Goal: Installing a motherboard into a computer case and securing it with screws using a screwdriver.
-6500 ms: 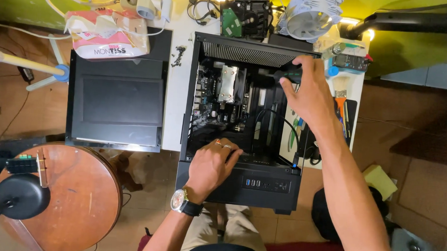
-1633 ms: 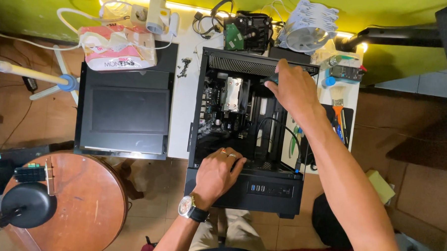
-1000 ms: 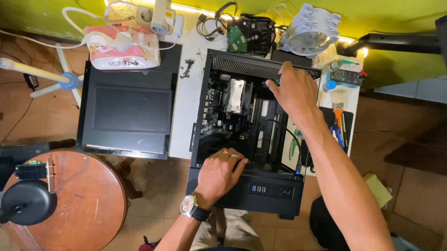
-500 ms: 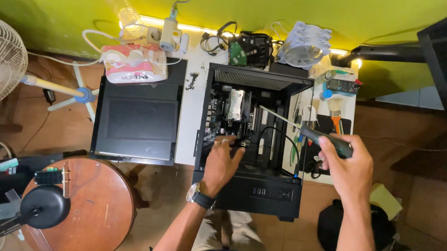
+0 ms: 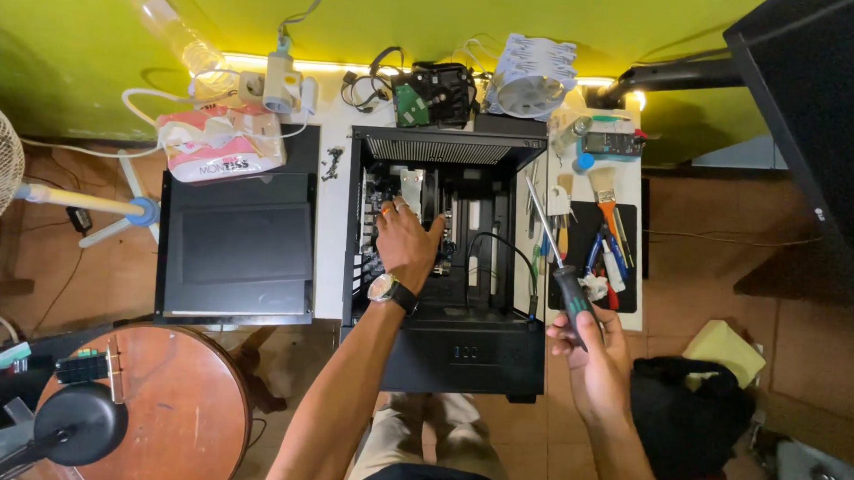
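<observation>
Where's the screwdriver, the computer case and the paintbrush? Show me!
screwdriver [image 5: 569, 290], head view, on its dark handle just above the right hand.
computer case [image 5: 461, 350], head view, on its black front panel.
paintbrush [image 5: 605, 191], head view, on the bristles and the band below them.

Only one view on my feed: head camera, worn high, looking almost straight down over open black computer case [image 5: 445, 260]. Medium range, both forearms in frame. Case sits centre; green wall above case at top edge, floor tiles below case, round wooden stool [image 5: 156, 410] lower left of case.
</observation>
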